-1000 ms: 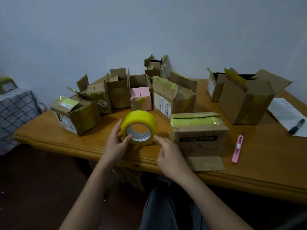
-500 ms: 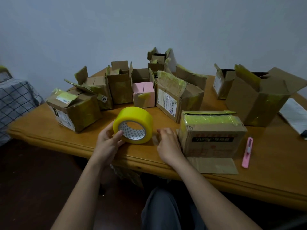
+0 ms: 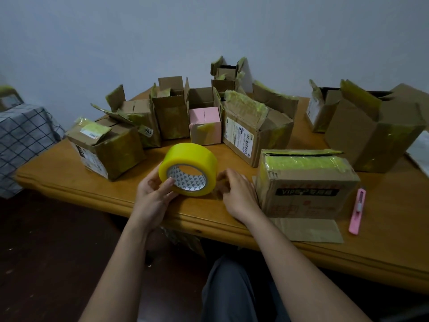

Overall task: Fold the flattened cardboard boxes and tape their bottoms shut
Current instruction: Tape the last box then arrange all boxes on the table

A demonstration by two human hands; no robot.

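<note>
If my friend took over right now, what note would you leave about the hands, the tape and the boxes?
Left hand holds the yellow tape roll upright on the wooden table, thumb on its core. Right hand has its curled fingers at the roll's right side, seemingly picking at the tape end. The VIP box beside it is already taped. Pink utility knife lies right of that box. Left: pull tape free; other boxes' bottoms aren't visible.
</note>
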